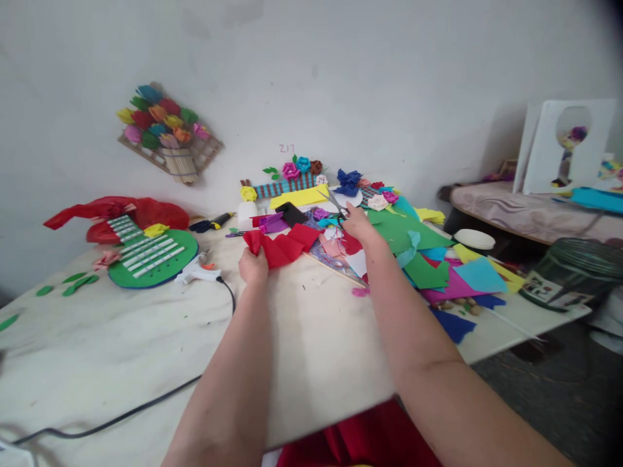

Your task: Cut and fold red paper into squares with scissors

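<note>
My left hand [254,264] pinches one end of a strip of red crepe paper [287,250], which trails to the right over the table. My right hand [357,222] is closed at the handles of a pair of scissors [335,202], whose blades point away and to the left. Behind the blades lies a folded piece of yellow paper [299,196]. A black phone-like object [292,214] and a purple paper piece [273,223] rest just beyond the red strip. Paper scraps and a green sheet [396,228] spread beside my right hand.
A white glue gun [197,271] with a black cord [121,415] lies left, beside a green guitar-shaped craft [153,259]. Black-and-yellow pliers [213,222] are behind it. A glass jar [574,275] stands at the right edge. Paper tulips [165,123] hang on the wall.
</note>
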`<state>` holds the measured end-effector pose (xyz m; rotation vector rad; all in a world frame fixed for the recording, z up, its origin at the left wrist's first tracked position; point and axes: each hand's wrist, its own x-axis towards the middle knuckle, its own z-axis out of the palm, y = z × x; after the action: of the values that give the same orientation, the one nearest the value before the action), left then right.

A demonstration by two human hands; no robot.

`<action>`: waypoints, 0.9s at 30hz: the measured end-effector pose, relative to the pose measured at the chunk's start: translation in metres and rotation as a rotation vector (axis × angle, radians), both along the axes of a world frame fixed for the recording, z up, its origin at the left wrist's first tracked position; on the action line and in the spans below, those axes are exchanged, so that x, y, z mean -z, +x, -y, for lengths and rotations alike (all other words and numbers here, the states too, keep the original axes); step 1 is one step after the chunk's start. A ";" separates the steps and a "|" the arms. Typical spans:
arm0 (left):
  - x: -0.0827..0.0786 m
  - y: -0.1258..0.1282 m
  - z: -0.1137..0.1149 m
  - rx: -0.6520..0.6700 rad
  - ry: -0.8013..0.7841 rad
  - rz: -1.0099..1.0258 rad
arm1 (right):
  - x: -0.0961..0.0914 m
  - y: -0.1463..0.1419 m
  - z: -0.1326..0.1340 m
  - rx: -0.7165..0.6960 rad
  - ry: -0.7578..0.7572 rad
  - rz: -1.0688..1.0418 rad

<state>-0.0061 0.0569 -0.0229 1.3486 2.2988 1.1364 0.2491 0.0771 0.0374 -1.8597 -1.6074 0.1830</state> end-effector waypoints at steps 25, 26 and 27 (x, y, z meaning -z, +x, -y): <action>0.017 -0.008 -0.017 0.042 0.230 0.179 | -0.002 -0.038 0.006 -0.426 -0.063 -0.993; 0.020 -0.009 -0.021 0.052 0.256 0.210 | -0.001 -0.041 0.008 -0.470 -0.104 -1.003; 0.023 -0.010 -0.024 0.063 0.283 0.246 | 0.001 -0.044 0.009 -0.508 -0.151 -1.000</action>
<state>-0.0162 0.0809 -0.0463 1.2773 1.9655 1.5565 0.2054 0.0679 0.0365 -1.0700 -1.2758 1.2557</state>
